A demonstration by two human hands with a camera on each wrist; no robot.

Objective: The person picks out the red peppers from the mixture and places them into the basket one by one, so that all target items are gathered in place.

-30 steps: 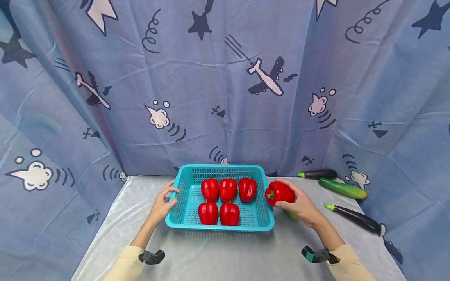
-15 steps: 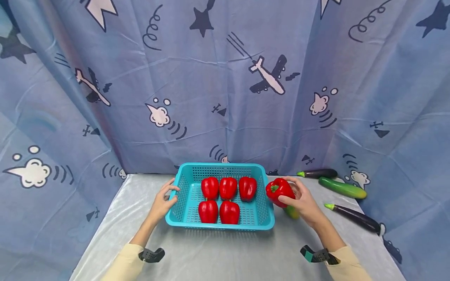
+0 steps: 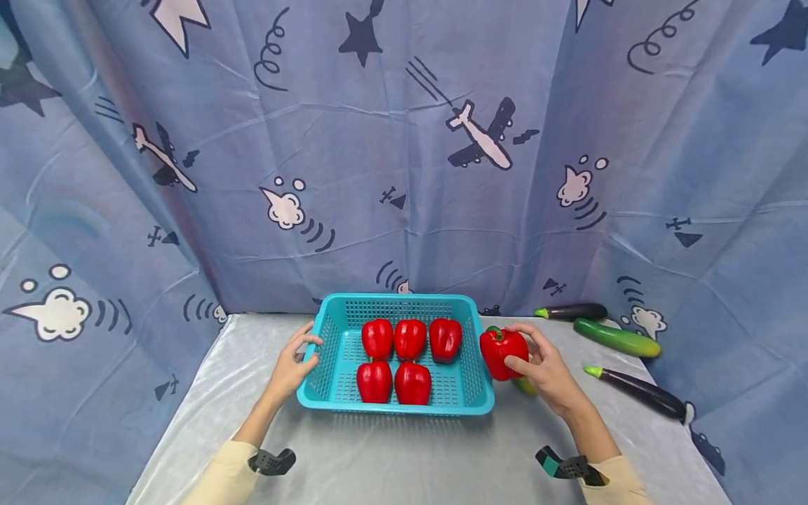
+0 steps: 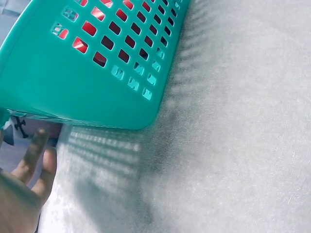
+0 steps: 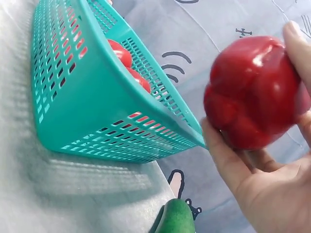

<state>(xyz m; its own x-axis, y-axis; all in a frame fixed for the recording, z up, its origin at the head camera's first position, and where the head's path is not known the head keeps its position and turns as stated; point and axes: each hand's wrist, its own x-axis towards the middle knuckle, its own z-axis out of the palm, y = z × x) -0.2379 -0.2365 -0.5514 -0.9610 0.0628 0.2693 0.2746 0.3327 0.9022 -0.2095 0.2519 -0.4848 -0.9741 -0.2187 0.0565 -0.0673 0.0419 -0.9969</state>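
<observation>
My right hand (image 3: 548, 369) holds a red bell pepper (image 3: 501, 353) between thumb and fingers, just beside the basket's right rim. The pepper's green stem points up in the head view, and its lobed bottom faces the right wrist camera. Several more red bell peppers (image 3: 413, 382) sit in two rows inside a turquoise perforated basket (image 3: 396, 408), with bare floor at its front right. My left hand (image 3: 291, 366) is at the basket's left rim, its fingertips touching or very near it. In the left wrist view, two of its fingers (image 4: 46, 177) are extended beside the basket wall.
On the table's right lie an eggplant (image 3: 574, 311) at the back, a zucchini (image 3: 617, 338) with a yellowish end, and another eggplant (image 3: 637, 390) nearer. A green-yellow vegetable (image 3: 525, 386) is mostly hidden under my right hand. A blue patterned curtain (image 3: 404, 175) closes off the back and sides.
The held pepper has been turned in my right hand, its stem swinging from lower left to upright. The left hand and basket have stayed in place.
</observation>
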